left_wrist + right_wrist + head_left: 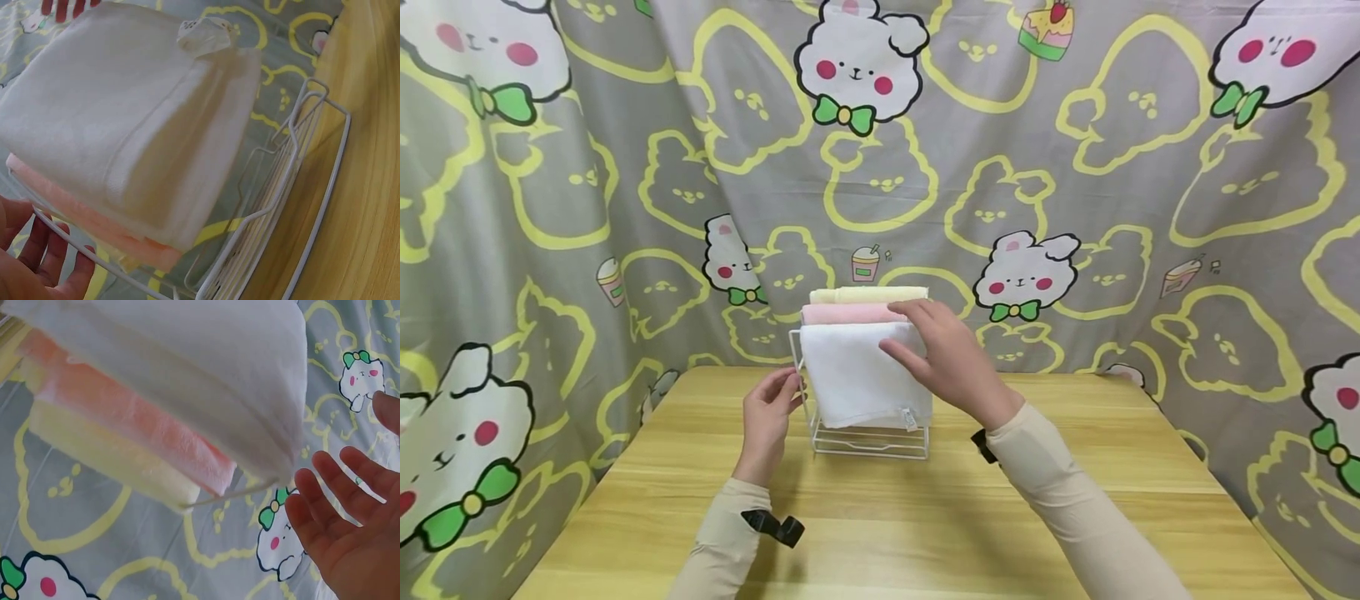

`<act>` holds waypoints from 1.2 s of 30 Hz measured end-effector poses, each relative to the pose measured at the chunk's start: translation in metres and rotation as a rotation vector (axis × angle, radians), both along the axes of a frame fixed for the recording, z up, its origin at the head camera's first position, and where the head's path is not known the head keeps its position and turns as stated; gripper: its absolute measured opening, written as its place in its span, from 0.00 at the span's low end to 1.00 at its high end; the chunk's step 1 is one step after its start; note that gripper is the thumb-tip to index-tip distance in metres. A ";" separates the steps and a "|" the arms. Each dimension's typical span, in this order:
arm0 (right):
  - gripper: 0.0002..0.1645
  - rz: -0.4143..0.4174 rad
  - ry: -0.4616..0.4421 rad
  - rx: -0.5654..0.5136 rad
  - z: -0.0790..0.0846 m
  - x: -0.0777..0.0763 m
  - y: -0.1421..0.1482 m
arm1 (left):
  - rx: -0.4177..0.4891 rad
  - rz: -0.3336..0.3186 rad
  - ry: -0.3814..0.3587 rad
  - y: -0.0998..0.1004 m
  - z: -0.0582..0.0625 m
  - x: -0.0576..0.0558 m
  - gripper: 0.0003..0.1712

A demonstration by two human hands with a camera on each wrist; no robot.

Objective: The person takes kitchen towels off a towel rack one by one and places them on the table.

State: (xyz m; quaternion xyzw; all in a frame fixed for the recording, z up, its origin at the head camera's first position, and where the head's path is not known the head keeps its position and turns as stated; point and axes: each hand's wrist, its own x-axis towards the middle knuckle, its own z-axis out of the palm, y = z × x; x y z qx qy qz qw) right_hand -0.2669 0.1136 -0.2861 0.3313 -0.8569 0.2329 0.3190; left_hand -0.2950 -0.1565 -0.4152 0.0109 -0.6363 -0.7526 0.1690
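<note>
A white wire rack (pixel 871 455) stands on the table with three folded towels hung over it. The white towel (pixel 856 375) is at the front with a small label at its lower corner; behind it come a pink towel (pixel 850 313) and a pale yellow towel (pixel 868 295). My left hand (pixel 766 417) grips the rack's left side wire, fingers curled round it in the left wrist view. Beside the towels' upper right, my right hand (pixel 953 358) is held with fingers spread; in the right wrist view it holds nothing and is apart from the white towel (pixel 187 369).
The wooden table (pixel 865 533) reaches back to a grey curtain (pixel 895 196) printed with rabbits and yellow outlines, which hangs behind and on both sides. A dark wrist camera (pixel 775 527) is strapped to the left sleeve.
</note>
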 end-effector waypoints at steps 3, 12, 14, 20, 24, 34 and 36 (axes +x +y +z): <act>0.28 0.006 0.001 0.015 0.002 -0.008 -0.009 | 0.011 -0.005 0.005 0.001 0.000 -0.001 0.15; 0.29 -0.009 -0.108 0.056 -0.004 -0.028 -0.025 | 0.019 0.000 0.008 0.000 -0.002 0.000 0.14; 0.29 -0.027 -0.139 0.063 -0.008 -0.031 -0.027 | 0.019 0.002 0.006 0.000 -0.003 0.000 0.14; 0.29 -0.050 -0.148 0.074 -0.014 -0.036 -0.030 | 0.019 0.009 0.003 -0.001 -0.004 0.000 0.15; 0.25 -0.053 -0.110 0.078 -0.016 -0.038 -0.031 | 0.010 0.016 0.001 -0.002 -0.004 -0.001 0.14; 0.18 -0.066 0.004 -0.017 -0.029 -0.042 -0.031 | 0.003 0.011 0.018 0.000 -0.001 -0.002 0.14; 0.17 -0.072 0.010 -0.037 -0.031 -0.042 -0.032 | -0.004 0.010 0.017 0.000 -0.001 -0.002 0.14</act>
